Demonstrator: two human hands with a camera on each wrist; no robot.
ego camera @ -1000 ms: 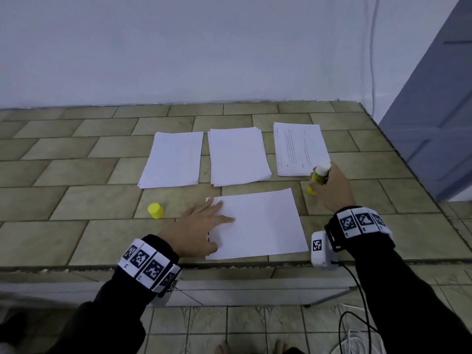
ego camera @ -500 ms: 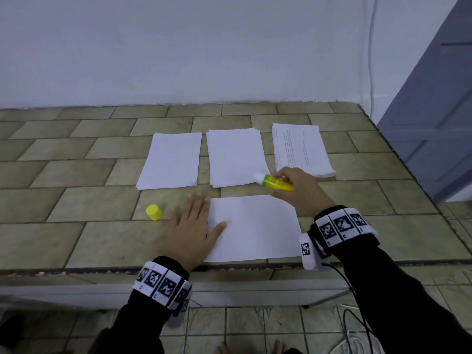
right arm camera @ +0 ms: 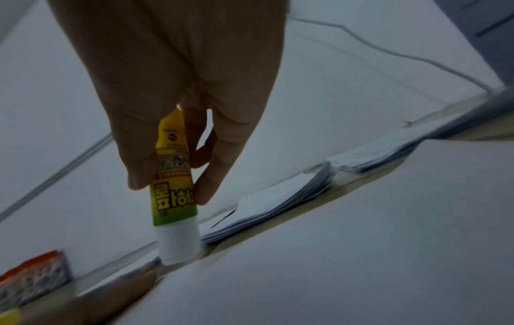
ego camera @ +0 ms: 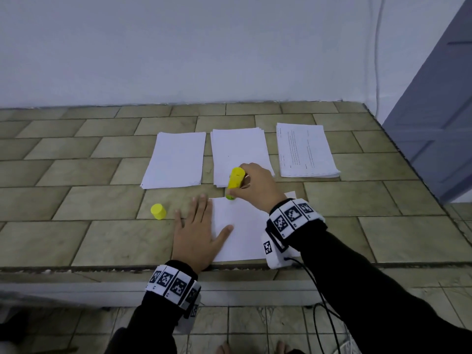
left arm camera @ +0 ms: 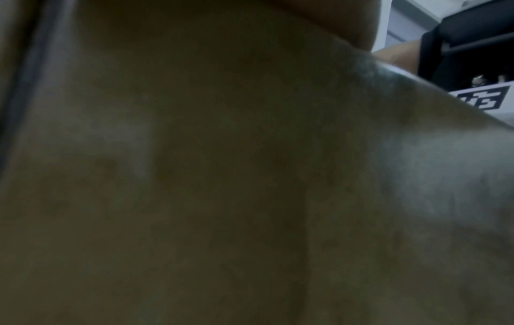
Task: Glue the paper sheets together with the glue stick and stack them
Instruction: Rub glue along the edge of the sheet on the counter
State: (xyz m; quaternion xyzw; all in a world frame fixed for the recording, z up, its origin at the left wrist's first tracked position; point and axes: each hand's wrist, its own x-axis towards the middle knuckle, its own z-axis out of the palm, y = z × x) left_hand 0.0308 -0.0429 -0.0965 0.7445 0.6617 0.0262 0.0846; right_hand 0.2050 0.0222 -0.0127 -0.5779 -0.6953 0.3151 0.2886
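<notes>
The right hand (ego camera: 258, 186) pinches the yellow plastic glue stick (right arm camera: 173, 184) by its labelled barrel, white tip down on the far left corner of the near loose white paper sheet (ego camera: 242, 226). The left hand (ego camera: 196, 233) lies flat, fingers straight, on that sheet's left edge. The thin, limp paper will likely drag and crease unless it is pinned close to the stroke.

We wear black sleeves (ego camera: 362, 282), white wristbands (ego camera: 293, 217) printed with black square markers, a white camera box (ego camera: 274, 254) trailing a black cable (ego camera: 319, 300); our feet (ego camera: 224, 348) are bare.
</notes>
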